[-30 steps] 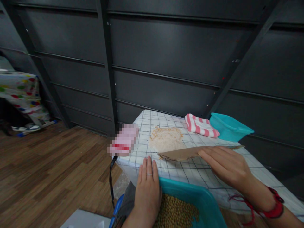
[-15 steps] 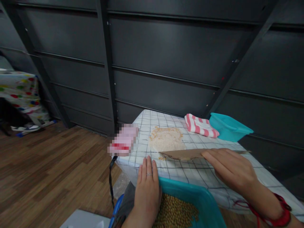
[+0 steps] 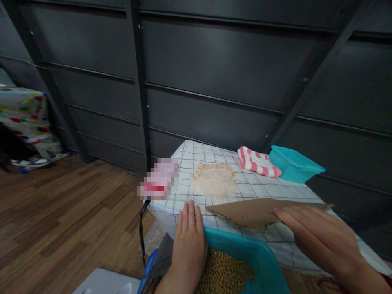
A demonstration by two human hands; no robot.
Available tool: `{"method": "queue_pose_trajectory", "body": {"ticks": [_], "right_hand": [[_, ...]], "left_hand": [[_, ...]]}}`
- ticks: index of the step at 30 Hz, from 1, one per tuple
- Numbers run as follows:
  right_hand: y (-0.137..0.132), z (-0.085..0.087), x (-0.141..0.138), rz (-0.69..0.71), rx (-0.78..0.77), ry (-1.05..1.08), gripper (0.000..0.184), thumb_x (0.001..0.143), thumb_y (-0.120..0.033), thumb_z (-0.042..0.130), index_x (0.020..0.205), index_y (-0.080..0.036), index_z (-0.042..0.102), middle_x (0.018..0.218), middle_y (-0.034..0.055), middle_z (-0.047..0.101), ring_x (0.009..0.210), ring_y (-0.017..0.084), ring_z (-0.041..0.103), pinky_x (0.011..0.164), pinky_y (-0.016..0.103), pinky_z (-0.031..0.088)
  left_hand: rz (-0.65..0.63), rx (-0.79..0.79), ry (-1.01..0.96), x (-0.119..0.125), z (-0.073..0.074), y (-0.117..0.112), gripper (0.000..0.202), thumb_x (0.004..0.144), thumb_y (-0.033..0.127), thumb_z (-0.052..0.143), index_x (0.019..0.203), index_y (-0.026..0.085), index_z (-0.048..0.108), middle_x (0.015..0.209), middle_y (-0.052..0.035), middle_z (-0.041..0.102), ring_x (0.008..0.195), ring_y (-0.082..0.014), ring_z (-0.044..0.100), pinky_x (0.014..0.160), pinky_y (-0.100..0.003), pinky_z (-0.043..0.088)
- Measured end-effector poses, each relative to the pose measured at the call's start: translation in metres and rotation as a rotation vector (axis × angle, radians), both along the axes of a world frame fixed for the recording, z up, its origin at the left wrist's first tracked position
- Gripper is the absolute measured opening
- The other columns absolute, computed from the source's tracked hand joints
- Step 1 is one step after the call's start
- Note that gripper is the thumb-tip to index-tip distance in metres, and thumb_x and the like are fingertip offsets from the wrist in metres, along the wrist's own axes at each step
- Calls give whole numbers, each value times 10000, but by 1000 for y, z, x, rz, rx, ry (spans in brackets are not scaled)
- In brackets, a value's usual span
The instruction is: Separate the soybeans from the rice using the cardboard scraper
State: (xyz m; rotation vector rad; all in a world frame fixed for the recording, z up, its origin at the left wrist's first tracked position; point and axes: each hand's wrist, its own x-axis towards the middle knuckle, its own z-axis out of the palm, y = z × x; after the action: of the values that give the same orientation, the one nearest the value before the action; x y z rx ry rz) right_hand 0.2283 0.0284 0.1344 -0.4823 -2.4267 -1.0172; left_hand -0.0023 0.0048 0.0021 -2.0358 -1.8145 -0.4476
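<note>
My right hand [image 3: 318, 237] grips a torn piece of brown cardboard [image 3: 245, 210] over the near side of the table, its broad face tilted towards me. Fingers stretched out, my left hand [image 3: 190, 241] lies flat at the table's front edge beside the rim of a teal basin [image 3: 266, 255]; its thumb is hidden. Inside the basin is a heap of small greenish-brown beans [image 3: 225, 269]. Beyond the cardboard, a pale pile of rice-like grains [image 3: 214, 181] is spread on the checked tablecloth [image 3: 186, 157], with yellow kernels [image 3: 211, 165] along its far edge.
A pink item with a blurred surface [image 3: 161, 177] lies at the table's left edge, a black strap [image 3: 141, 232] hanging below it. Towards the back right are a folded pink-striped towel [image 3: 259, 161] and another teal basin [image 3: 294, 165]. A dark panelled wall [image 3: 214, 110] stands behind.
My right hand has drawn the cardboard towards me and to the right, away from the grain pile. The few kernels near the table's front edge no longer show. My left hand has stayed put.
</note>
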Motion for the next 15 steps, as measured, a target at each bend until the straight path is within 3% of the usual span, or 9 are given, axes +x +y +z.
{"method": "queue_pose_trajectory", "body": {"ticks": [4,9,15], "right_hand": [[9,-8,-4,-43,-1,45,301,804,30,346,929,-131,567,804,70,671,805,152,609,733,287,475],[8,-8,-12,-6,-56,42,301,805,19,363,935,-165,563,801,34,674,762,139,615,706,271,487],[-4,-12,9,-25,-144,-24,380,822,-24,325,1050,-210,566,884,10,680,824,149,623,742,277,504]], "left_hand": [[-2,25,8,0,-2,0,511,695,153,427,1187,30,495,1258,-210,452,1148,-328,426,909,-396,436],[-7,33,15,1,-1,-1,497,709,172,424,1181,40,504,1256,-200,462,1149,-321,427,907,-392,438],[2,7,7,2,-1,1,503,721,175,416,1199,32,482,1268,-200,453,1158,-320,424,912,-403,436]]}}
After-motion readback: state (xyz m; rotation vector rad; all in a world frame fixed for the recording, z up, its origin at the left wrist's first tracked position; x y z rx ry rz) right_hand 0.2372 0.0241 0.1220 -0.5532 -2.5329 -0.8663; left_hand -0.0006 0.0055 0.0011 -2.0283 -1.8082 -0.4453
